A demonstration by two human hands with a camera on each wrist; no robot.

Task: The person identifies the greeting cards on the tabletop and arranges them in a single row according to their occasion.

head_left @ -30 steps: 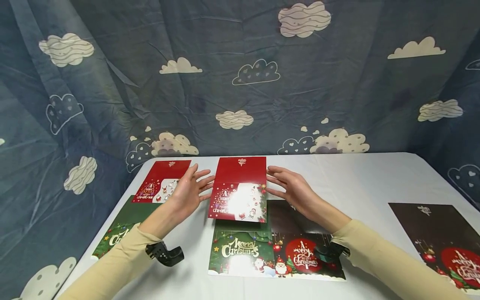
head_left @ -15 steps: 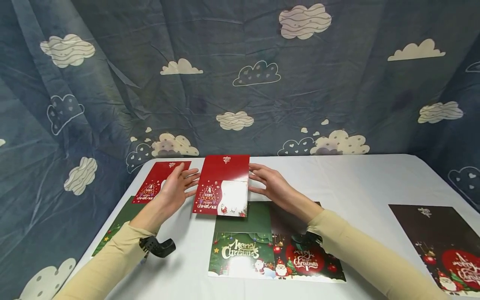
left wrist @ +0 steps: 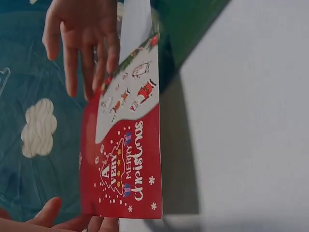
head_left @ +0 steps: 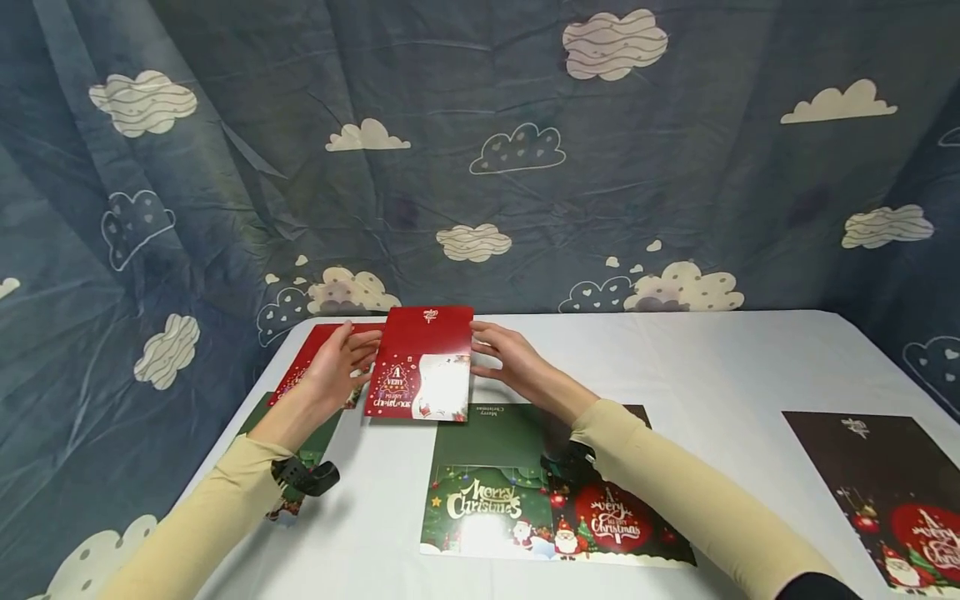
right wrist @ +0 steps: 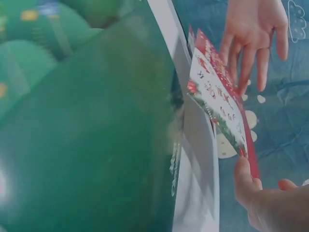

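I brace the red card [head_left: 420, 367] between left hand [head_left: 326, 371] and right hand [head_left: 513, 358], fingers extended; its near-right print is washed out, the far-left card [head_left: 303, 354] partly hidden.

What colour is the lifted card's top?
The card's top is red with a white mark, clearest in the head view.

We face a dark blue-grey fabric backdrop [head_left: 420, 200], creased and hanging in folds at the left; pale clouds [head_left: 615, 44] are printed across it, some filled with wavy lines or dots, others only outlined; below it we see a white table [head_left: 712, 367] with a rounded far right corner; soft shadows [left wrist: 181, 159] lie on its surface.
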